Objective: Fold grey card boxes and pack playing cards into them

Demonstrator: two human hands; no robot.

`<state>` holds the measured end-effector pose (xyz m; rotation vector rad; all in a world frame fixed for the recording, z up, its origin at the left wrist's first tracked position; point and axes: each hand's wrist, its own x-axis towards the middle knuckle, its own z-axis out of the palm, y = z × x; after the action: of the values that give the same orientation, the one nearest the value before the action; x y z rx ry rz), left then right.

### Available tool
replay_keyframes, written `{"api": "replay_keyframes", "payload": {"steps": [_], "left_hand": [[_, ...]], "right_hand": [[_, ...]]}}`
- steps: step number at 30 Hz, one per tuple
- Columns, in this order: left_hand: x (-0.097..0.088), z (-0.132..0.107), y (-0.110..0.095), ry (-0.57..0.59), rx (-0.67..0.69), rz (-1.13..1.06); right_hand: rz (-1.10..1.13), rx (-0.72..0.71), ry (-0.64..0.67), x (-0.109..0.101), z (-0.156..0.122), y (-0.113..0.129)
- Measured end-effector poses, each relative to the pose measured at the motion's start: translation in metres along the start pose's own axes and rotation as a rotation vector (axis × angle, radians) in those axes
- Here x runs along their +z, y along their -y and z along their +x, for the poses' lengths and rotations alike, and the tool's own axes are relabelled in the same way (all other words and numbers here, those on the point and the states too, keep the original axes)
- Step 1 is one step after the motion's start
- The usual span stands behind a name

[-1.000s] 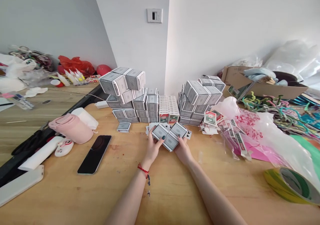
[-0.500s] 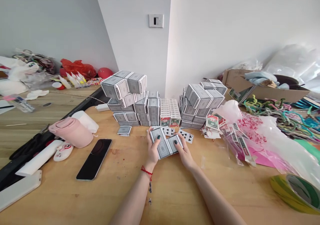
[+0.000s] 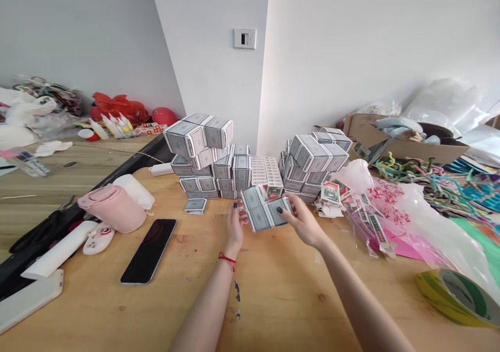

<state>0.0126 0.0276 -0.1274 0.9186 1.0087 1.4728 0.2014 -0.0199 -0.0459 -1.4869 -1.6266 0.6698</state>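
Observation:
A block of joined grey-backed playing cards (image 3: 262, 211) is tilted above the table, gripped at its right end by my right hand (image 3: 303, 222) with the thumb on top. Just left of it my left hand (image 3: 235, 228) is upright, fingers stretched, apparently not gripping it. Red-printed cards (image 3: 242, 215) show partly behind the block. Behind stand stacked grey card blocks on the left (image 3: 199, 149) and right (image 3: 312, 156). Between these two stacks are columns of card boxes (image 3: 266, 170), their lower part partly hidden. A small folded grey card piece (image 3: 195, 205) lies in front of the left stack.
On the left are a black phone (image 3: 149, 251), a pink cup (image 3: 113, 209) and a white power bank-like slab (image 3: 31, 300). To the right lie loose card boxes (image 3: 331, 193), plastic bags (image 3: 422, 211), coloured pipe cleaners (image 3: 414, 177) and a yellow-green tape roll (image 3: 455, 294).
The card block has turned and risen slightly away from the table front. My left hand has come off its top face to the side; my right hand keeps its grip.

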Motion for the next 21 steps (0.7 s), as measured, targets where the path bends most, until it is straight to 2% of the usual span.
{"api": "replay_keyframes", "payload": {"steps": [3,7,11,15,21], "left_hand": [[-0.002,0.005,0.004,0.033,-0.097,-0.058],[-0.003,0.005,0.004,0.072,-0.098,0.016],[-0.002,0.005,0.005,0.095,-0.059,0.086],[-0.002,0.005,0.007,0.114,-0.02,0.139],[-0.002,0.004,0.009,0.138,0.021,0.195]], "right_hand": [[-0.239,-0.146,-0.018,-0.037,0.027,0.039],[-0.466,-0.37,-0.039,-0.084,0.068,0.091],[-0.519,-0.44,-0.006,-0.114,0.11,0.113],[-0.607,-0.458,0.015,-0.116,0.147,0.106],[-0.77,-0.334,0.135,-0.089,0.172,0.083]]}}
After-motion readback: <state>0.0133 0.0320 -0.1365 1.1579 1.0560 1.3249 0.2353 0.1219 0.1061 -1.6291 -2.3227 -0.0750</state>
